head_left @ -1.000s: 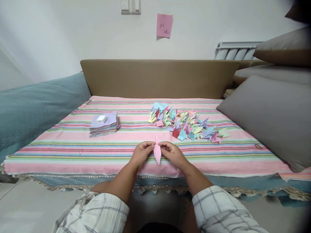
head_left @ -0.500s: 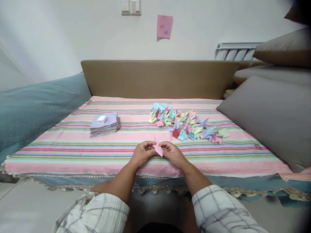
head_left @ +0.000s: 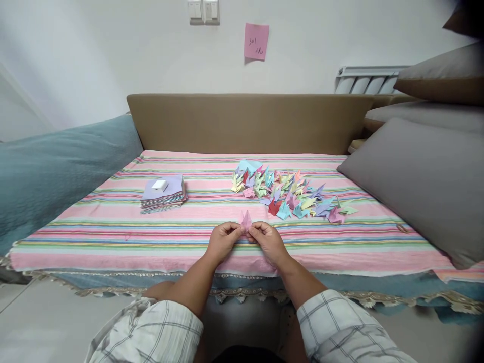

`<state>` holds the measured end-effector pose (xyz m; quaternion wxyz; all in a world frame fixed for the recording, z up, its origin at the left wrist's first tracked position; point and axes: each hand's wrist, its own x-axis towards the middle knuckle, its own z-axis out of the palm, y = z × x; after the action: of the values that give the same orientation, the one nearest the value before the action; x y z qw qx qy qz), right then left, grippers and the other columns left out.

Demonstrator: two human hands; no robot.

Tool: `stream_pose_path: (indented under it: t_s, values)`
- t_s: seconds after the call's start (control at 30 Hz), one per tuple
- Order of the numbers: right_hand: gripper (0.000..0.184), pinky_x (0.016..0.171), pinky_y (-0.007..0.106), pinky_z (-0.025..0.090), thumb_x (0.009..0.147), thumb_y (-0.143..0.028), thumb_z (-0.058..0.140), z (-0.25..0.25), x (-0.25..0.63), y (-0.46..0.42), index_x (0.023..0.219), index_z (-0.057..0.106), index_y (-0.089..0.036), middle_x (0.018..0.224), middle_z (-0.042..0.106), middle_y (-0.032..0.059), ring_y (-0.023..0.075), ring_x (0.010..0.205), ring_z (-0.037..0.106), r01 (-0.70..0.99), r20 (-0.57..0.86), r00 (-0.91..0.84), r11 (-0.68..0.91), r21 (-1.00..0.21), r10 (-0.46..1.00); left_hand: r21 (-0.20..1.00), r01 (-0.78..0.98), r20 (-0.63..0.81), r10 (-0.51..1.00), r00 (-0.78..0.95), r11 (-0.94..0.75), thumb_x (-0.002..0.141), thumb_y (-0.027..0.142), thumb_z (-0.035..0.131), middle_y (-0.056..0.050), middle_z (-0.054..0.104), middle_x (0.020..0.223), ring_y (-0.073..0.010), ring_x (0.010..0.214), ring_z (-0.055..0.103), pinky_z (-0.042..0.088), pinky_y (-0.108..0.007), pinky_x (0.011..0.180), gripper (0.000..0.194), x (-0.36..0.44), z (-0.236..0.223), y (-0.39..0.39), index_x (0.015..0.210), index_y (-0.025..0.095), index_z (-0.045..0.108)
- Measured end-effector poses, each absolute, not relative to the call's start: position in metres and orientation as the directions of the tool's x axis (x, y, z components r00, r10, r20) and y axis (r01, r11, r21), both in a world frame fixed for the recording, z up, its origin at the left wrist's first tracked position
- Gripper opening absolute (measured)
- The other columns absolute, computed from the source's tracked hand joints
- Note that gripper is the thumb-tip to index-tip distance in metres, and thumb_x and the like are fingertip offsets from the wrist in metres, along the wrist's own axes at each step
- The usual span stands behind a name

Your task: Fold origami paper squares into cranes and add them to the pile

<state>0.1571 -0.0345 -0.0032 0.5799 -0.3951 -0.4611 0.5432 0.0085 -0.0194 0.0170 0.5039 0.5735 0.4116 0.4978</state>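
A small piece of folded pink origami paper (head_left: 246,221) is pinched between my two hands above the striped cloth. Its pointed tip stands up, away from me. My left hand (head_left: 225,241) grips it from the left with thumb and fingers closed. From the other side, my right hand (head_left: 267,242) pinches its lower part, and the two thumbs nearly meet. The fingers hide the paper's lower end. Just beyond my right hand lies a heap of folded paper cranes (head_left: 293,199) in many colours.
A stack of square paper (head_left: 162,204) with a small white block (head_left: 159,185) on top sits left on the striped cloth (head_left: 94,242). Grey cushions (head_left: 423,176) border the right, a blue bolster (head_left: 68,156) the left. The brown backrest (head_left: 245,123) rises behind.
The pink paper's near point has been folded up and away from me, so the piece looks shorter. My hands have drawn closer together around it. The crane heap and stack are unchanged.
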Motion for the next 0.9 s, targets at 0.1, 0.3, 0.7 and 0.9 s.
stream_pose_path:
  t_s: [0.1, 0.3, 0.7, 0.9]
  values:
    - [0.032, 0.060, 0.027, 0.049, 0.062, -0.045, 0.073, -0.002, 0.153, -0.035, 0.072, 0.059, -0.018, 0.062, 0.062, -0.0007, 0.0120, 0.058, 0.057, -0.322, 0.062, 0.035, 0.070, -0.944, 0.997, 0.987, -0.063, 0.155, 0.976, 0.154, -0.147, 0.063, 0.034, 0.072, -0.001, 0.066, 0.065, -0.0140, 0.063, 0.058, 0.044, -0.024, 0.064, 0.019, 0.012, 0.018, -0.022, 0.067, 0.016, 0.067]
    - [0.030, 0.056, 0.024, 0.048, 0.063, -0.041, 0.073, -0.001, 0.150, -0.037, 0.070, 0.057, -0.017, 0.059, 0.061, -0.0020, 0.0096, 0.054, 0.056, -0.343, 0.060, 0.069, 0.080, -0.936, 0.996, 0.979, -0.151, 0.155, 0.981, 0.114, -0.138, 0.062, 0.031, 0.073, 0.003, 0.059, 0.061, -0.0104, 0.059, 0.056, 0.042, -0.021, 0.061, 0.026, 0.017, 0.017, -0.025, 0.075, 0.017, 0.057]
    - [0.037, 0.056, 0.023, 0.046, 0.061, -0.039, 0.074, 0.001, 0.147, -0.039, 0.083, 0.050, -0.021, 0.064, 0.059, -0.0042, 0.0102, 0.057, 0.057, -0.300, 0.124, 0.066, 0.138, -0.944, 0.990, 0.926, -0.349, -0.061, 0.972, 0.227, 0.140, 0.054, 0.033, 0.080, 0.001, 0.063, 0.065, -0.0088, 0.059, 0.057, 0.045, -0.022, 0.063, 0.043, 0.020, 0.019, -0.027, 0.088, 0.013, 0.062]
    - [0.037, 0.055, 0.024, 0.046, 0.060, -0.040, 0.074, 0.007, 0.147, -0.042, 0.081, 0.050, -0.021, 0.063, 0.057, -0.0043, 0.0107, 0.056, 0.055, -0.269, 0.144, 0.053, 0.153, -0.951, 0.988, 0.876, -0.410, -0.188, 0.962, 0.198, 0.256, 0.048, 0.032, 0.083, 0.001, 0.062, 0.060, -0.0080, 0.060, 0.058, 0.050, -0.021, 0.065, 0.033, 0.019, 0.022, -0.028, 0.061, 0.012, 0.061]
